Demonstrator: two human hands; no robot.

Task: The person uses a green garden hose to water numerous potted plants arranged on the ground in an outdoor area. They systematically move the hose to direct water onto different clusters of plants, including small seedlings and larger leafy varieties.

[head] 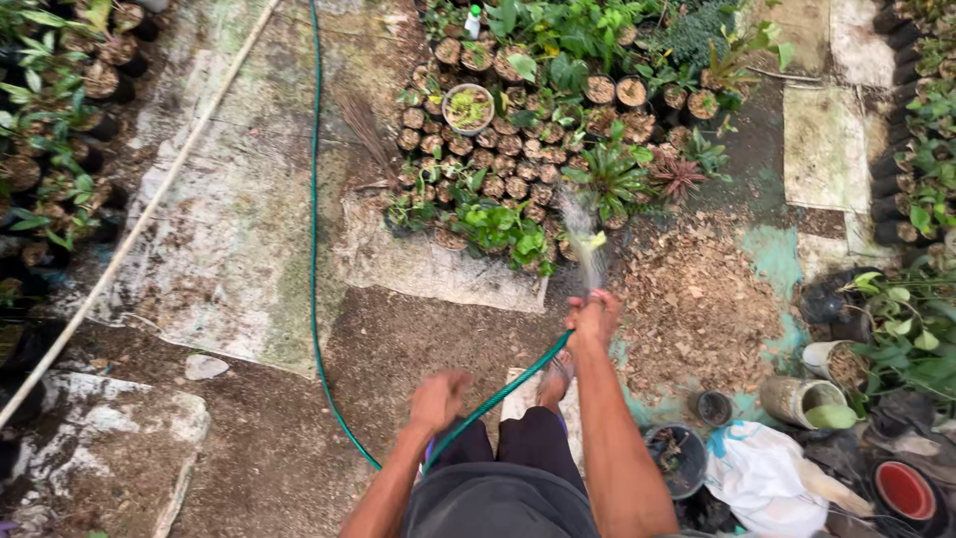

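Note:
A thin green garden hose (315,249) runs from the top of the view down the ground, loops near my legs and rises to my hands. My right hand (594,317) grips the hose end, and a spray of water (583,234) shoots forward from it onto a cluster of small potted plants (518,149) in black bags. My left hand (439,400) is closed around the hose lower down, near my waist. My foot in a sandal (558,374) stands on a pale slab.
More potted seedlings line the left edge (50,139) and the right edge (921,149). Empty pots, a white sack (767,478) and a red bowl (904,488) lie at the lower right. A long pale pole (139,214) crosses the wet, mossy ground diagonally.

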